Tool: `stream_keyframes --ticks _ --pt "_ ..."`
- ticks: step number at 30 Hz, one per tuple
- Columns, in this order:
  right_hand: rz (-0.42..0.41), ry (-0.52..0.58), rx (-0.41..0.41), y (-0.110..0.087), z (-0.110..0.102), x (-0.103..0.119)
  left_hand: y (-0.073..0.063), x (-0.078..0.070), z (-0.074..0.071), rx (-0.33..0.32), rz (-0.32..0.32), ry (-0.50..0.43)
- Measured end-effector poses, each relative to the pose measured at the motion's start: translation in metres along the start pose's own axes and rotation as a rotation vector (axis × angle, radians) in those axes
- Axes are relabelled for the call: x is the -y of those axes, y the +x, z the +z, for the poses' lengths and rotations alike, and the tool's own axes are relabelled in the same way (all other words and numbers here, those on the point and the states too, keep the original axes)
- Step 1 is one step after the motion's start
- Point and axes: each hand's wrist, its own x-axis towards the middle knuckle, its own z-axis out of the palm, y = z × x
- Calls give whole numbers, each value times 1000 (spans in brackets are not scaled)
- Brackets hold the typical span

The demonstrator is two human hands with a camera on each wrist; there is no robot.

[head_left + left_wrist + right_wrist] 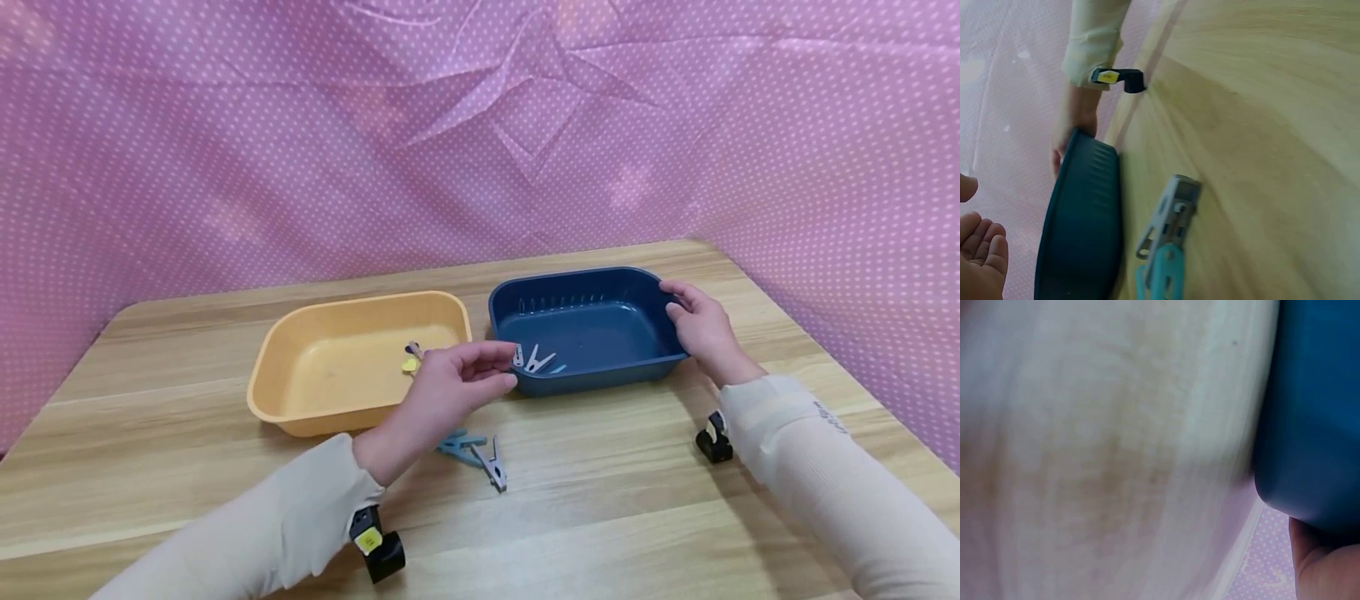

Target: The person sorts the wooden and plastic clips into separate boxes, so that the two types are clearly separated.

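Note:
My right hand [707, 333] grips the right rim of a dark blue plastic basin [600, 379]; in the right wrist view the thumb [1313, 550] lies against its outside. Over the basin's near left corner is my left hand [450, 383], thumb and fingers apart, with nothing visible between them in the left wrist view. Just past those fingertips a grey clothespin [517, 356] shows, beside another grey clothespin [537, 360] inside the basin. On the table below the left hand lie a light blue clothespin [459, 447] and a grey clothespin [492, 468], touching or overlapping.
A yellow basin [300, 417] stands left of the blue one, holding small clips, one with a yellow heart [409, 365], partly behind the left hand. The wooden table [600, 500] is backed by a pink dotted cloth [375, 167]. Black wrist cameras hang below both sleeves.

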Motion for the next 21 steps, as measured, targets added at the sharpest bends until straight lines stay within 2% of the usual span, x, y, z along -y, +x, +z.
stream_keyframes --ticks 6,15,21 --pt "3 5 4 -1 0 1 -9 10 0 100 7 57" --pt "4 3 3 0 1 1 -22 23 -2 214 9 159" --pt "8 2 1 1 1 1 -26 31 -7 239 44 199"
